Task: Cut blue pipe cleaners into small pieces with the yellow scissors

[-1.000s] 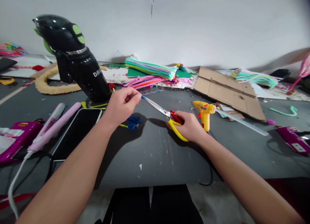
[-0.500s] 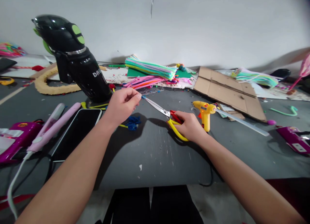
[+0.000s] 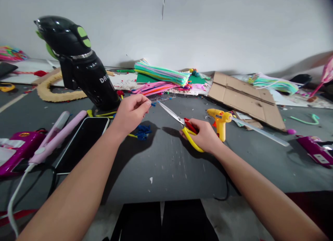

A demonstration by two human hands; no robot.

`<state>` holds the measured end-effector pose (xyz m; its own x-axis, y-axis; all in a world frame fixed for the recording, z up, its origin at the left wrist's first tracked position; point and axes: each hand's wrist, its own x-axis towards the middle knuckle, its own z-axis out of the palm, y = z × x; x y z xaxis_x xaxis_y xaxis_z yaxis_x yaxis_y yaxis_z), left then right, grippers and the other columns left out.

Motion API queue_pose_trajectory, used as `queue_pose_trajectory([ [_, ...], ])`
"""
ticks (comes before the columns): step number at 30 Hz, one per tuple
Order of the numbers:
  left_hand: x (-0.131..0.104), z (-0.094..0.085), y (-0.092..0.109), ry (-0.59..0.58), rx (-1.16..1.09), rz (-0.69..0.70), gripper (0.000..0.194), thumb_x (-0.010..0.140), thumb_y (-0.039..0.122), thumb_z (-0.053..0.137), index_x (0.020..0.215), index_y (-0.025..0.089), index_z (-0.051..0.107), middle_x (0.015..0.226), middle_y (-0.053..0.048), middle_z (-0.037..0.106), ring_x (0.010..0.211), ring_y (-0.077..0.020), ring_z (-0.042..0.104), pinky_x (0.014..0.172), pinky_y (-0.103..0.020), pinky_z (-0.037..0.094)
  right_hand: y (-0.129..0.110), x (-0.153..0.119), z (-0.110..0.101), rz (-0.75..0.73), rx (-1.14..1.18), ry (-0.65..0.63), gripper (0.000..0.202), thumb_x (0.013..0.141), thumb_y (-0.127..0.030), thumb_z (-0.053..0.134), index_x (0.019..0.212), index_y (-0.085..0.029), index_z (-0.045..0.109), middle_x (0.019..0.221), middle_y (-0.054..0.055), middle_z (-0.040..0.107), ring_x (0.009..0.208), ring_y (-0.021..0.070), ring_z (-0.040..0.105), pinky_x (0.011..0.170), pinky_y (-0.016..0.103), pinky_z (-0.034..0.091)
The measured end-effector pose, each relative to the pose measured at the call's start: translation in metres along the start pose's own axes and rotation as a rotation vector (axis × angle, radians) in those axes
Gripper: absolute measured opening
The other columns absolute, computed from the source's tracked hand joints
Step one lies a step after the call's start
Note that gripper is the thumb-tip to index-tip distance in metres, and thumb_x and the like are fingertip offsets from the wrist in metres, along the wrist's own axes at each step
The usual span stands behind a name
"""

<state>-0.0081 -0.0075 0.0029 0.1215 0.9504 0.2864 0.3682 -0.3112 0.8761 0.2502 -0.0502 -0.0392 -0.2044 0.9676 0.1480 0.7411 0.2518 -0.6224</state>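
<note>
In the head view my left hand [image 3: 134,110] is pinched closed, with thumb and forefinger together. A tiny blue piece [image 3: 153,104] shows just past those fingertips, probably a bit of pipe cleaner; most of it is hidden. My right hand [image 3: 200,133] grips scissors [image 3: 171,112] with red and yellow handles. Their blades point up and left, nearly together, and the tips lie just right of the blue piece. Beneath my left hand a small bunch of blue pieces [image 3: 143,132] with a yellow stem rests on the grey table [image 3: 166,175].
A yellow glue gun [image 3: 220,121] with a long glue stick stands right of my right hand. Pipe cleaner bundles [image 3: 162,73] and cardboard [image 3: 246,98] lie at the back. On the left are a black bottle [image 3: 88,71], a phone [image 3: 83,142] and a pink straightener [image 3: 59,136].
The scissors have moved slightly right, and their tips now sit apart from the blue piece they were at. My left hand has barely moved.
</note>
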Motion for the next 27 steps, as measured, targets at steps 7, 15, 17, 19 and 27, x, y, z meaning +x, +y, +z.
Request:
queue_pose_trajectory([
  [7, -0.0006, -0.0009, 0.0023, -0.011, 0.039, 0.0, 0.018, 0.083, 0.027, 0.056, 0.068, 0.017, 0.056, 0.058, 0.001, 0.052, 0.054, -0.0104, 0.046, 0.053, -0.024, 0.037, -0.0029, -0.0001, -0.0016, -0.035, -0.031, -0.04, 0.02, 0.075, -0.027, 0.061, 0.067, -0.02, 0.045, 0.06, -0.005, 0.046, 0.059, 0.0103, 0.035, 0.055, 0.026, 0.026],
  [15, -0.0005, 0.0004, 0.0043, -0.015, 0.036, -0.008, 0.019, 0.083, 0.026, 0.056, 0.067, 0.017, 0.056, 0.059, 0.001, 0.051, 0.055, -0.0106, 0.045, 0.054, -0.025, 0.036, -0.0014, -0.0002, -0.0012, -0.051, -0.041, -0.037, 0.022, 0.075, -0.03, 0.063, 0.067, -0.02, 0.045, 0.06, -0.004, 0.046, 0.059, 0.0105, 0.034, 0.055, 0.026, 0.025],
  [17, -0.0007, 0.0008, 0.0044, -0.014, 0.041, -0.012, 0.019, 0.083, 0.027, 0.056, 0.067, 0.017, 0.055, 0.059, 0.001, 0.051, 0.055, -0.0107, 0.045, 0.054, -0.025, 0.036, -0.0015, -0.0001, -0.001, -0.049, -0.038, -0.035, 0.024, 0.076, -0.031, 0.063, 0.066, -0.02, 0.044, 0.059, -0.004, 0.045, 0.059, 0.0106, 0.034, 0.056, 0.026, 0.025],
  [19, -0.001, 0.001, 0.0043, -0.015, 0.046, -0.018, 0.019, 0.083, 0.027, 0.056, 0.067, 0.017, 0.055, 0.059, 0.001, 0.052, 0.055, -0.0107, 0.046, 0.054, -0.025, 0.036, -0.0022, 0.0001, -0.0011, -0.044, -0.034, -0.036, 0.024, 0.076, -0.031, 0.062, 0.066, -0.02, 0.044, 0.059, -0.004, 0.044, 0.059, 0.0106, 0.033, 0.056, 0.026, 0.025],
  [27, 0.0, 0.0013, 0.0032, -0.011, 0.028, -0.044, 0.019, 0.083, 0.027, 0.057, 0.067, 0.017, 0.056, 0.059, 0.002, 0.051, 0.053, -0.0099, 0.045, 0.052, -0.025, 0.035, -0.0044, 0.0012, -0.0029, -0.016, -0.035, -0.049, 0.022, 0.075, -0.028, 0.061, 0.065, -0.02, 0.043, 0.059, -0.005, 0.04, 0.06, 0.0106, 0.031, 0.056, 0.026, 0.025],
])
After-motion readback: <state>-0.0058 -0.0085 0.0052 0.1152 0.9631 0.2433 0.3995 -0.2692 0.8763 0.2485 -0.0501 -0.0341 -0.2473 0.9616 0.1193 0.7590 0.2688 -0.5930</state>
